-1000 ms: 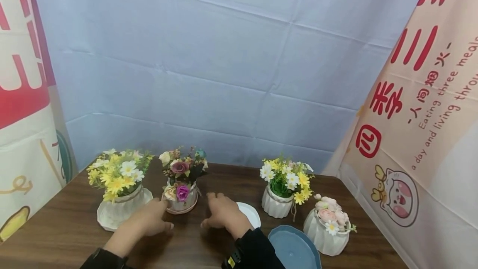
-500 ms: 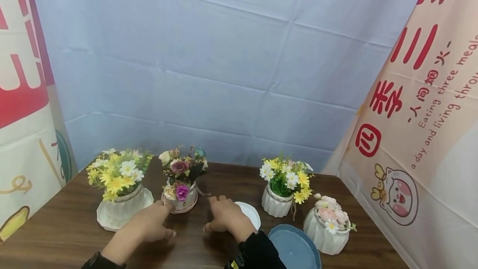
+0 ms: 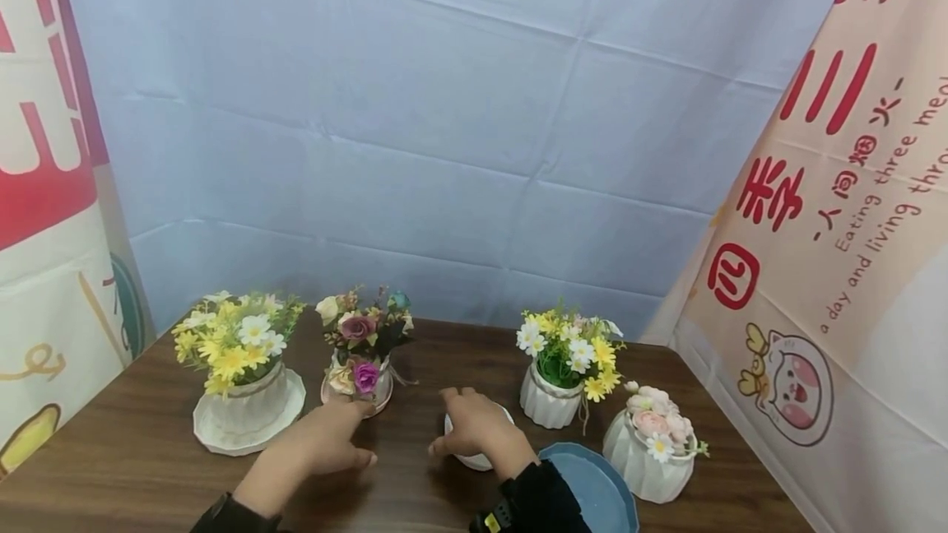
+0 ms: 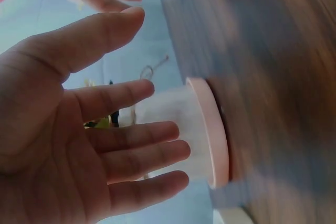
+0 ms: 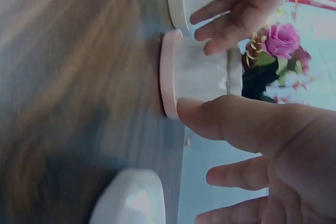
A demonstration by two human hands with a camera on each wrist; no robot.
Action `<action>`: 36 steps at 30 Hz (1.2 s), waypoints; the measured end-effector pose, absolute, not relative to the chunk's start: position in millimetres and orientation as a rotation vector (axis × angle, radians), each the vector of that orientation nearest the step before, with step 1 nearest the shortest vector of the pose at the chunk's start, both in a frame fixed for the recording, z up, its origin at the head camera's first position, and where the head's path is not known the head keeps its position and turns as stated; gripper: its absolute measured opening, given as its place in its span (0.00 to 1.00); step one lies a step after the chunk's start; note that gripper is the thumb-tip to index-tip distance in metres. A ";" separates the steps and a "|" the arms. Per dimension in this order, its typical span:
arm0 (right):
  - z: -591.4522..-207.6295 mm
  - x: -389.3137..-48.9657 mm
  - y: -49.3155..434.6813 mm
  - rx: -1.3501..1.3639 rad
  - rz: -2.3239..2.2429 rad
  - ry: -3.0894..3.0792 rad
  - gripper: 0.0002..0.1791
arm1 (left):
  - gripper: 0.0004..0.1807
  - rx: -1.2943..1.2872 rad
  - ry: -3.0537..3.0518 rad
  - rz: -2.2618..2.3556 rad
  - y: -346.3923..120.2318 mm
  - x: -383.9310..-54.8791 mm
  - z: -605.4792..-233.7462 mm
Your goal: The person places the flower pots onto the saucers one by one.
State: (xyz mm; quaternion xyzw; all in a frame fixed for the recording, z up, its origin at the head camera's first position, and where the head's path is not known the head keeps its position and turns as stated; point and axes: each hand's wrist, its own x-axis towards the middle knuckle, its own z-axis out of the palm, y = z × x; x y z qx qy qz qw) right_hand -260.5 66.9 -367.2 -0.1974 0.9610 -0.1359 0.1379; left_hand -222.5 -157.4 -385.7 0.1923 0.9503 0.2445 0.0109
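**Pale blue backdrop (image 3: 415, 130) behind a wood-grain table (image 3: 111, 426)**

Both hands are free of any load. My left hand (image 3: 326, 438) stretches its fingers straight, thumb apart; my right hand (image 3: 480, 426) stays loose-fingered above a small white dish (image 3: 474, 462), hiding its middle. Whether either touches anything, I cannot tell.

What matters is the rose pot (image 5: 202, 72): it stands upright just beyond my left fingertips, ahead of the gap between my hands, its axis vertical. Left is nearer; right lies farther to the side. Beneath it sits a thin pink saucer (image 5: 168, 74), round and smooth-looking. The pot is pale and smooth-walled, with twine at its neck and purple, cream and dusky blooms above.

Farther left, a ribbed white pot (image 3: 259, 405) of yellow and white flowers rests on a white plate (image 3: 211, 437) with an angular rim. To the right stand a fluted daisy pot (image 3: 550, 401), a blue dish (image 3: 592, 492) with faceted edges, and a rounder, pleated white pot (image 3: 644, 467) holding pink blossoms.
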 end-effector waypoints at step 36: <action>-358.0 -266.6 162.3 -0.420 -0.724 2.807 0.41 | 0.24 0.712 2.877 0.807 -90.6 -245.8 -394.2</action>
